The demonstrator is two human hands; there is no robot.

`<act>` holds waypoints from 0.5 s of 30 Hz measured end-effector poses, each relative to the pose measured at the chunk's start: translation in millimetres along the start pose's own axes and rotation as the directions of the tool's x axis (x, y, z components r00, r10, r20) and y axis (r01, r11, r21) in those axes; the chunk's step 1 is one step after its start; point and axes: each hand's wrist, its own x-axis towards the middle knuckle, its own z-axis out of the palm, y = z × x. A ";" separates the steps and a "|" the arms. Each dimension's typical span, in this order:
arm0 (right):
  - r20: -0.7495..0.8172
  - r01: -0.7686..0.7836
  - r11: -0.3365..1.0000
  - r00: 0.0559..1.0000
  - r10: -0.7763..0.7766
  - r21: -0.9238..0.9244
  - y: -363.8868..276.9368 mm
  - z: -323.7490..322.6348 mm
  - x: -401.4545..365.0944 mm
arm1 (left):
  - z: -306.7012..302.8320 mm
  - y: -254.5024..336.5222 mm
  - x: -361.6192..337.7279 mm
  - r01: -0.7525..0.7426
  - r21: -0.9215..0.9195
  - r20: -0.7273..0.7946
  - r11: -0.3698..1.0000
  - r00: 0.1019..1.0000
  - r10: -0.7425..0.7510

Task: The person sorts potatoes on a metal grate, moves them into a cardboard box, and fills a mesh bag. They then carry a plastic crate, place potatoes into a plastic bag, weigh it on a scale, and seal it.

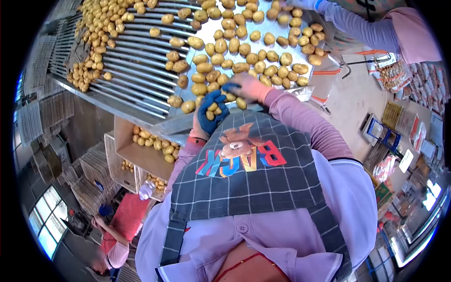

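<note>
Potatoes (204,67), golden-yellow, rounded, shiny.

Bars (136,65): glossy metal | sheet (206,34): smooth, shiny metal | box (152,160): matt cardboard | apron (253,197): matt cloth | potatoes (234,45): smooth, glossy

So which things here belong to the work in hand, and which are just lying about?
In use:
- potatoes
- both gloved hands (left, right)
- metal tray
- slatted bed
- open box, probably

Lying about, apparently:
- plastic bottle
- stacked crates
</note>
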 end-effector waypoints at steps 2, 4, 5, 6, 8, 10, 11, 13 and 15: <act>0.041 -0.103 0.964 0.995 0.096 0.244 9.2 -8.0 -1.4 | 8.4 -20.6 -3.5 0.073 -0.793 0.012 0.605 0.995 -0.104; -0.018 0.146 0.985 0.989 -0.145 0.088 -3.6 -7.4 -11.8 | 13.3 1.4 -3.9 0.176 -0.952 0.063 0.252 0.913 -0.402; -0.004 0.276 0.944 0.960 -0.282 -0.181 -5.6 1.4 -20.0 | 19.3 -0.7 -7.0 0.097 -0.765 -0.126 0.637 0.947 -0.296; 0.050 0.385 0.815 0.913 -0.404 -0.433 -20.2 5.2 -30.3 | 25.6 -2.1 -10.9 -0.003 -0.437 -0.256 0.899 0.959 -0.121; 0.003 0.387 0.801 0.901 -0.434 -0.457 -31.9 12.9 -27.7 | 26.4 8.2 -14.0 -0.060 -0.151 -0.290 0.987 0.957 0.014; 0.204 0.334 0.786 0.942 -0.265 -0.520 -45.1 10.4 -13.2 | 18.5 -23.1 -15.2 0.000 -0.726 -0.273 0.688 0.918 -0.288; 0.291 0.479 0.698 0.878 -0.380 -0.533 -43.8 13.6 -9.5 | 17.4 -30.7 -14.0 -0.019 -0.732 -0.290 0.681 0.913 -0.286; 0.270 0.583 0.664 0.810 -0.521 -0.469 -26.3 17.1 -19.1 | 20.3 -20.2 -15.2 -0.066 -0.737 -0.295 0.672 0.927 -0.233; 0.118 0.692 0.593 0.685 -0.719 -0.412 -10.2 11.8 -34.4 | 14.6 -14.2 -18.7 -0.029 -0.872 -0.195 0.489 0.936 -0.292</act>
